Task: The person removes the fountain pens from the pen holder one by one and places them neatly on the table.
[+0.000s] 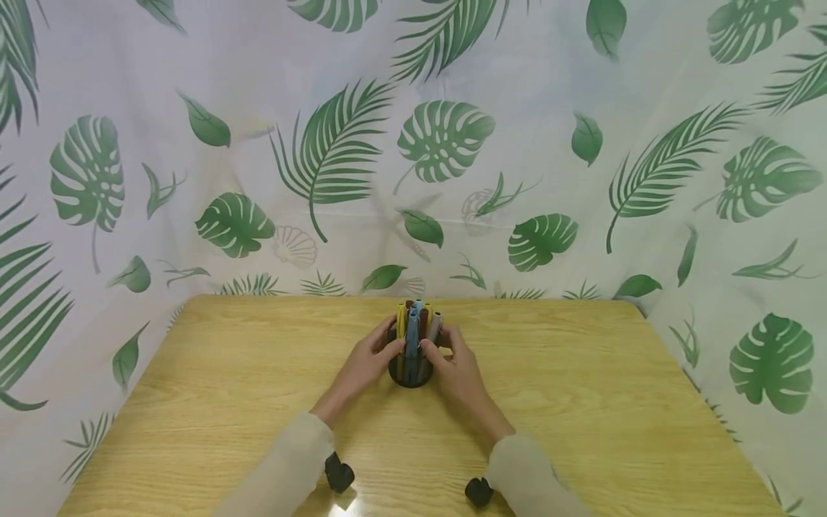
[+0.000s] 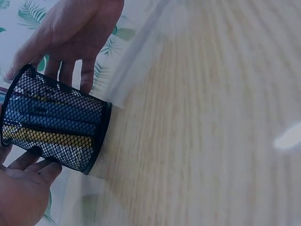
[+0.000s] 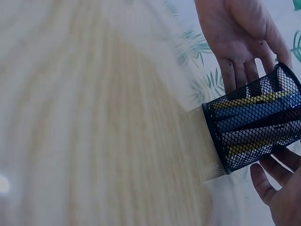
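Note:
A black mesh pen holder (image 1: 410, 373) stands upright, filled with several pens or markers (image 1: 413, 327) in yellow, blue, dark red and grey. My left hand (image 1: 370, 360) grips it from the left side, thumb toward the front. From the right side my right hand (image 1: 460, 368) holds it the same way. In the left wrist view the mesh wall (image 2: 51, 120) lies sideways between both hands, its base rim right at the tabletop. The right wrist view shows the holder (image 3: 256, 122) with fingers against both sides; yellow and blue barrels show through the mesh.
The light wood table (image 1: 226, 373) runs back to a hanging cloth (image 1: 362, 266) printed with green leaves, which also closes in both sides. A black device (image 1: 339, 472) sits by the left sleeve and another black device (image 1: 479, 492) by the right sleeve.

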### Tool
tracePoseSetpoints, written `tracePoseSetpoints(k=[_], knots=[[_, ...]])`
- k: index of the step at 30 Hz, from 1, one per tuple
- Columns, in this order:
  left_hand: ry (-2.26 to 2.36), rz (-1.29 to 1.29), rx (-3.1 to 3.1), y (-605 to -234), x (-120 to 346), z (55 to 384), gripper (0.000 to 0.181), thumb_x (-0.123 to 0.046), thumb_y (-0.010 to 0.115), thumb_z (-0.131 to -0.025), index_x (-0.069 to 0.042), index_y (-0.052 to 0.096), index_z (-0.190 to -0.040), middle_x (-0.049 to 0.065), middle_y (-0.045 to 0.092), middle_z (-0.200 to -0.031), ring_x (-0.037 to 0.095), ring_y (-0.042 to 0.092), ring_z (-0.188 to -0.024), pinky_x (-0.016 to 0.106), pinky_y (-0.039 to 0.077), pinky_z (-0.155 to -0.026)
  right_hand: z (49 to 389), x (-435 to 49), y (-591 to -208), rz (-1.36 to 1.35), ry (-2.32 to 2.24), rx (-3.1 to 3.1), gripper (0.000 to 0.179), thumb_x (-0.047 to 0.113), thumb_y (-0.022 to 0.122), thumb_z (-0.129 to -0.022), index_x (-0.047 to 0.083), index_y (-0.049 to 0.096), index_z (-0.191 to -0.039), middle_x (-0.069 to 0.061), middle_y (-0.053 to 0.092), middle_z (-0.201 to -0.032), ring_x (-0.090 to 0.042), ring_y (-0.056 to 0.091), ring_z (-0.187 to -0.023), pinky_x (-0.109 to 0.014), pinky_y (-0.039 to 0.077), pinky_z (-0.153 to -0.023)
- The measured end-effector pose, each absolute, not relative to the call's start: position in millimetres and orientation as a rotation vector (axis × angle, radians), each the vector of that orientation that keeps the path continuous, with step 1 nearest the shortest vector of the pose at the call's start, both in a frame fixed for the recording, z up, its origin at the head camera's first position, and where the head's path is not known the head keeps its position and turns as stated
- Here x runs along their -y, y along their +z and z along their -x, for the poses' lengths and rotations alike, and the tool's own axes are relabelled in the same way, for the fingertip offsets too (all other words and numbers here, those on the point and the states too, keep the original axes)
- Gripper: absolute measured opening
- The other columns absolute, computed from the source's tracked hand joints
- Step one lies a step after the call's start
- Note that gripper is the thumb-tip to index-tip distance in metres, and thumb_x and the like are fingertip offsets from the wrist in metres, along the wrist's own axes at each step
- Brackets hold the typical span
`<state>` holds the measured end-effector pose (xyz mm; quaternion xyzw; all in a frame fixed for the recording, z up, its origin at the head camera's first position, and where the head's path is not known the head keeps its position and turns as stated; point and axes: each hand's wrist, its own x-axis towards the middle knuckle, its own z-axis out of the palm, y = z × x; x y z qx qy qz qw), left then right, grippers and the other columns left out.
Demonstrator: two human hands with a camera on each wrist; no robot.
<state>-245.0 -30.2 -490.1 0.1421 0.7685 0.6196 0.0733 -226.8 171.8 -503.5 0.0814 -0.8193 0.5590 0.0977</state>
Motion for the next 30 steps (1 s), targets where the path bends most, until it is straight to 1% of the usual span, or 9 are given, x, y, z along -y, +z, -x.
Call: tracePoseSetpoints(k=[5, 9, 13, 17, 25, 28, 30], knots=[[1.875, -0.436, -2.291, -492, 35, 234, 0.066, -0.036, 0.061, -0.106, -0.014, 0.034, -0.163, 0.016, 0.037, -0.163, 0.038, 0.041, -0.145, 0.053, 0.037, -0.117, 215, -166, -503, -0.239, 1.665, 2.431, 0.038, 0.031, 0.065, -0.104, 0.012, 0.056, -0.136, -0.011, 0.067, -0.127, -0.026, 0.062, -0.116, -0.043, 0.056, -0.092], [1.892, -0.443, -2.266, -494, 42, 227, 0.064, -0.034, 0.059, -0.107, -0.016, 0.033, -0.163, 0.016, 0.037, -0.163, 0.038, 0.04, -0.145, 0.054, 0.037, -0.116, 207, -162, -500, -0.248, 1.69, 2.433, 0.038, 0.032, 0.066, -0.104, 0.014, 0.056, -0.136, -0.008, 0.067, -0.128, -0.024, 0.061, -0.118, -0.041, 0.056, -0.092], [1.904, -0.438, -2.26, -495, 47, 218, 0.062, -0.031, 0.058, -0.108, -0.016, 0.034, -0.163, 0.017, 0.036, -0.163, 0.038, 0.04, -0.145, 0.054, 0.038, -0.115, 199, -159, -499, -0.267, 1.705, 2.464, 0.039, 0.032, 0.066, -0.104, 0.014, 0.055, -0.137, -0.005, 0.065, -0.131, -0.024, 0.061, -0.119, -0.042, 0.056, -0.092], [1.893, -0.418, -2.279, -493, 52, 210, 0.062, -0.033, 0.058, -0.108, -0.018, 0.034, -0.163, 0.015, 0.034, -0.164, 0.037, 0.04, -0.146, 0.053, 0.037, -0.116, 194, -155, -498, -0.285, 1.696, 2.473, 0.039, 0.031, 0.065, -0.104, 0.013, 0.054, -0.138, -0.006, 0.065, -0.132, -0.026, 0.061, -0.12, -0.042, 0.056, -0.092], [1.882, -0.42, -2.263, -498, 63, 199, 0.063, -0.032, 0.057, -0.108, -0.017, 0.032, -0.164, 0.017, 0.035, -0.163, 0.039, 0.04, -0.145, 0.054, 0.038, -0.115, 183, -146, -500, -0.309, 1.719, 2.477, 0.04, 0.029, 0.065, -0.105, 0.013, 0.054, -0.14, -0.006, 0.064, -0.133, -0.024, 0.06, -0.121, -0.032, 0.056, -0.088], [1.9, -0.412, -2.224, -498, 66, 195, 0.062, -0.033, 0.056, -0.109, -0.019, 0.032, -0.164, 0.015, 0.032, -0.165, 0.038, 0.036, -0.148, 0.054, 0.036, -0.116, 180, -143, -500, -0.33, 1.734, 2.454, 0.039, 0.027, 0.065, -0.105, 0.011, 0.054, -0.14, -0.008, 0.065, -0.133, -0.025, 0.06, -0.12, -0.031, 0.056, -0.086], [1.914, -0.415, -2.214, -497, 67, 191, 0.062, -0.032, 0.057, -0.109, -0.019, 0.032, -0.164, 0.016, 0.032, -0.165, 0.039, 0.036, -0.148, 0.054, 0.036, -0.116, 177, -141, -500, -0.339, 1.738, 2.447, 0.039, 0.026, 0.065, -0.105, 0.011, 0.054, -0.139, -0.008, 0.065, -0.132, -0.025, 0.06, -0.12, -0.031, 0.057, -0.086]])
